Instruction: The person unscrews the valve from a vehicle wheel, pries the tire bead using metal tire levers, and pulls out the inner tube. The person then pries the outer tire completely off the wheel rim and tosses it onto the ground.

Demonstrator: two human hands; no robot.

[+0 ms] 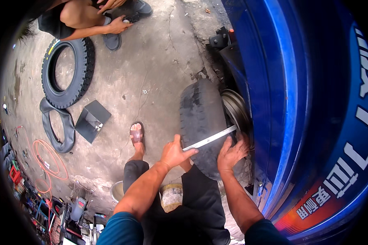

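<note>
A worn black tyre stands upright in front of me, beside a blue vehicle. A beige metal wheel rim shows along its right side. My left hand is closed round the near end of a flat silver metal bar, left of the tyre. The bar slants across the tread, and its far end meets the rim side. Just below that end, my right hand is at the tyre's right edge, its thumb and fingers apart. The rim partly hides those fingertips.
At the left are a new knobbly tyre, a limp inner tube, an open dark box with small parts, and an orange hose. Tools crowd the lower left. Another person crouches at the upper left.
</note>
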